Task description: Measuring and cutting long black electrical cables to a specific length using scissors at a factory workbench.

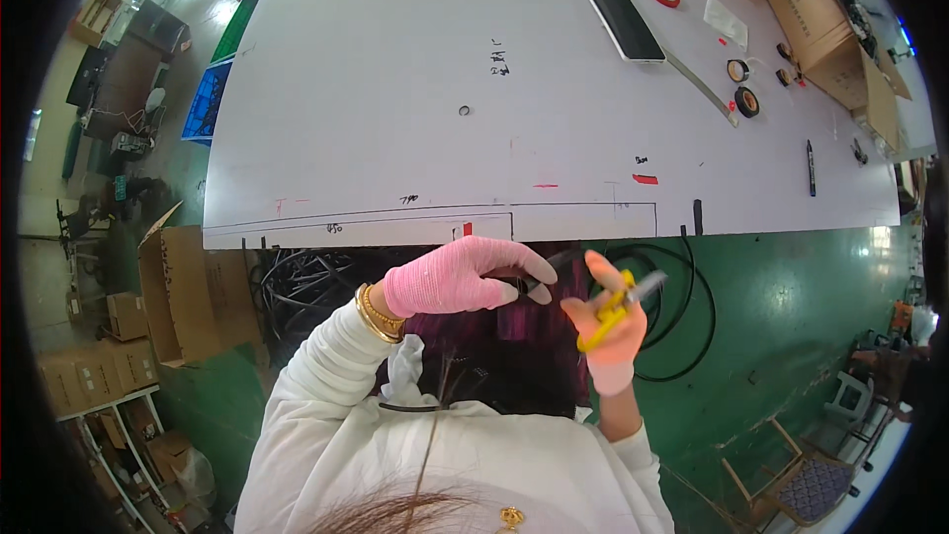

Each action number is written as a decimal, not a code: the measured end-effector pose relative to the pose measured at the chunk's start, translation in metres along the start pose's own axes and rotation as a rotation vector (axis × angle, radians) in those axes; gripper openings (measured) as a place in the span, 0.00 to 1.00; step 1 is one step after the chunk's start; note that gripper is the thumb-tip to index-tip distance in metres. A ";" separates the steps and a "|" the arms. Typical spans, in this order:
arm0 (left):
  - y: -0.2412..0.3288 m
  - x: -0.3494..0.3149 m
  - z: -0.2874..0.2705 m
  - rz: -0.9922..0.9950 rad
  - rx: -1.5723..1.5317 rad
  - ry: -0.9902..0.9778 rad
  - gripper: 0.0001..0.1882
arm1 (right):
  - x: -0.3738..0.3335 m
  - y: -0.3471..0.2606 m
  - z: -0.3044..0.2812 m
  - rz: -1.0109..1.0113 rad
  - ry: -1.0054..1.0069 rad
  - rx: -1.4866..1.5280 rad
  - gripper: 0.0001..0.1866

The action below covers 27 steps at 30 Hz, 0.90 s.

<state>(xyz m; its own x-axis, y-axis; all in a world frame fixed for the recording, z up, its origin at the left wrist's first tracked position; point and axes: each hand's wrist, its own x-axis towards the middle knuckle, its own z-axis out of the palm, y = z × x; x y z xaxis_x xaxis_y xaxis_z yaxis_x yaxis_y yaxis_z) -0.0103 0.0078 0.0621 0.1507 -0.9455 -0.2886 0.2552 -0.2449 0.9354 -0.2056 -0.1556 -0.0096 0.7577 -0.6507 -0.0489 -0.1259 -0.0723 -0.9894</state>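
Note:
My left hand [460,277], in a pink knit glove, is closed with thumb and fingertips pinching a piece of black cable [565,258] just off the table's front edge. Opposite it, my right hand [611,351] also wears a pinkish glove. Small yellow-handled scissors [613,312] rest in its grip, metal blades pointing off to the right. The right index finger and thumb are spread toward the black cable; whether they touch it I cannot tell. Loops of black cable [711,307] hang behind and to the right of that hand.
A white table [376,119] with drawn lines lies ahead. On it are a phone [626,26], a steel ruler [702,87], tape rolls [746,101], a marker [812,168] and a small ring [465,111]. A cardboard box [188,302] and a black cable bundle [306,282] stand left; a chair [806,485] lower right.

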 end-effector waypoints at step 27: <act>-0.013 -0.120 -0.031 0.587 -0.409 0.848 0.11 | 0.035 -0.033 0.055 -0.194 -0.427 -0.516 0.10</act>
<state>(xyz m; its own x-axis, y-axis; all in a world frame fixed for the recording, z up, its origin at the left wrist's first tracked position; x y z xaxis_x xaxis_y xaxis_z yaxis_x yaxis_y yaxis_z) -0.0023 0.1308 0.0784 0.9164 -0.4001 -0.0151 0.2025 0.4304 0.8796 -0.1394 -0.1347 0.0134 0.9694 -0.2435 -0.0324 -0.1713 -0.5760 -0.7993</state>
